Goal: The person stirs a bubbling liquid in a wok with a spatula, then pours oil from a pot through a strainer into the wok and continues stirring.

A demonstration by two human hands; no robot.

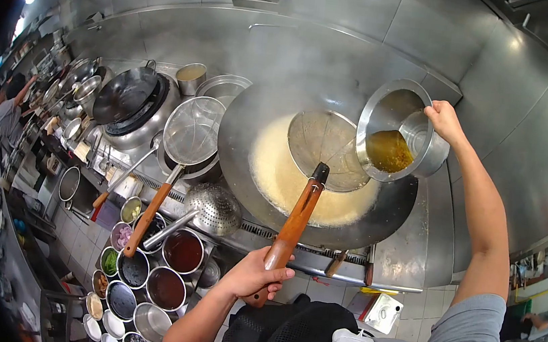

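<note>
Gripping the strainer handle (291, 230), left fingers (272, 275) closed; right fingers (439, 112) clasp tilted pot (387, 126).

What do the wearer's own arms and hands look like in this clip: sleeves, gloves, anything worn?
Both hands are bare, with no gloves, rings or watch visible. The left hand and its forearm are uncovered as far as the view shows. The right hand leads to a bare forearm, with a short grey sleeve covering the upper arm.

left hand (255, 273): low and near the body, fingers curled shut in a grip, forearm bare.
right hand (445, 119): raised high, arm outstretched, fingers clenched, grey sleeve at shoulder.
</note>
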